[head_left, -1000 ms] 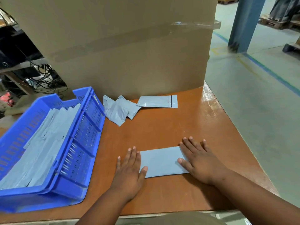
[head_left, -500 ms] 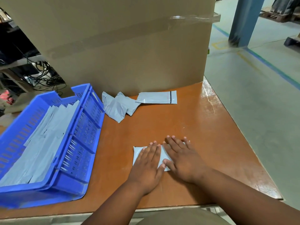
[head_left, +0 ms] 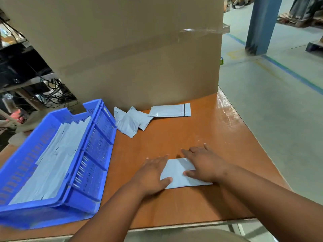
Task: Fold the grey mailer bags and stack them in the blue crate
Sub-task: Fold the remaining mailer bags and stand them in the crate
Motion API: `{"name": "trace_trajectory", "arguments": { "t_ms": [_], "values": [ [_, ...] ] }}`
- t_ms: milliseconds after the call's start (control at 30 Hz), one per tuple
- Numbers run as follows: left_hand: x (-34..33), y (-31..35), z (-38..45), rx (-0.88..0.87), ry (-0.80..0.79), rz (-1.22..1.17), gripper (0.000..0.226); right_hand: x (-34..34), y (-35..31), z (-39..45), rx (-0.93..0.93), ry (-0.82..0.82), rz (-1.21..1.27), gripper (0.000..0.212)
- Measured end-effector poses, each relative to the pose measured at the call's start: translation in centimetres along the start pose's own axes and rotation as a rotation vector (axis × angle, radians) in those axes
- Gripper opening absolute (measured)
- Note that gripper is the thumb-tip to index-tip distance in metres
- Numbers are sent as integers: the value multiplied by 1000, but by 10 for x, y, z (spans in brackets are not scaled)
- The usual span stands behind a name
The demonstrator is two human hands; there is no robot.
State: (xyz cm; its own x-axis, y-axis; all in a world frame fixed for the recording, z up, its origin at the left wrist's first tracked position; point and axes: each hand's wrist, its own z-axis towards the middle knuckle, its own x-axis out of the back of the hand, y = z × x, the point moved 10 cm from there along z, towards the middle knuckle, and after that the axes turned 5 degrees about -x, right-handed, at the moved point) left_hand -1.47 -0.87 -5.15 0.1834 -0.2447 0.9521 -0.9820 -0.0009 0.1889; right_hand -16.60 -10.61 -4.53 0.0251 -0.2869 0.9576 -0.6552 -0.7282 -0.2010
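Both hands have slid apart since a moment ago, baring more of the folded grey mailer bag (head_left: pixel 176 173) on the brown table (head_left: pixel 201 137). Left hand (head_left: pixel 152 173) lies flat on its left end, fingers straight; right hand (head_left: pixel 204 165) presses flat on its right part, fingers spread. More folded bags (head_left: pixel 52 159) lie in the blue crate (head_left: pixel 90 165) at left. Loose mailer bags (head_left: pixel 139 117) sit near the cardboard box (head_left: pixel 131 49).

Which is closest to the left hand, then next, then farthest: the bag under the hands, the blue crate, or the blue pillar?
1. Folded bag: touching the left hand.
2. Blue crate: on its left side.
3. Blue pillar: far back right, on the floor.
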Motion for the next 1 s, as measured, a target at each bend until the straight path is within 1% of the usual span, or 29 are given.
{"name": "trace_trajectory", "arguments": {
  "t_ms": [67, 133, 167, 200, 267, 367, 433, 500, 600, 667, 733, 800, 867, 967, 1000],
  "values": [
    [9, 22, 15, -49, -30, 35, 95, 0, -7, 10, -9, -103, -8, 86],
    [14, 26, 27, -21, -48, 52, 97, 2, -11, 18, 1, -175, -46, 78],
    [16, 23, 31, 0, -62, 48, 92, 3, -15, 21, 20, -206, -58, 72],
    [18, 18, 33, 16, -81, 41, 81, 4, -18, 24, 43, -229, -57, 65],
    [24, 10, 31, 16, -88, 24, 56, 8, -25, 31, 93, -245, -42, 52],
    [54, -4, 19, 29, 21, -20, 29, 31, -33, 44, 153, -176, -36, 31],
    [87, -18, 2, 97, 110, -11, 26, 60, -46, 54, 195, -107, -44, 23],
    [119, -36, -18, 176, 177, 15, 29, 93, -69, 63, 254, -55, -70, 23],
    [161, -61, -52, 278, 243, 24, 29, 134, -116, 84, 333, -18, -109, 26],
    [194, -82, -82, 358, 308, 21, 32, 164, -159, 101, 395, 24, -189, 23],
    [221, -110, -115, 466, 356, 41, 30, 194, -208, 116, 465, 71, -265, 20],
    [245, -139, -151, 565, 400, 54, 36, 222, -259, 126, 534, 118, -319, 23],
    [265, -152, -181, 624, 442, 85, 42, 246, -298, 131, 569, 151, -326, 27],
    [287, -163, -228, 717, 430, 238, 39, 261, -359, 142, 637, 143, -293, 38],
    [289, -170, -241, 744, 429, 249, 38, 261, -379, 147, 658, 129, -283, 40]
  ]
}}
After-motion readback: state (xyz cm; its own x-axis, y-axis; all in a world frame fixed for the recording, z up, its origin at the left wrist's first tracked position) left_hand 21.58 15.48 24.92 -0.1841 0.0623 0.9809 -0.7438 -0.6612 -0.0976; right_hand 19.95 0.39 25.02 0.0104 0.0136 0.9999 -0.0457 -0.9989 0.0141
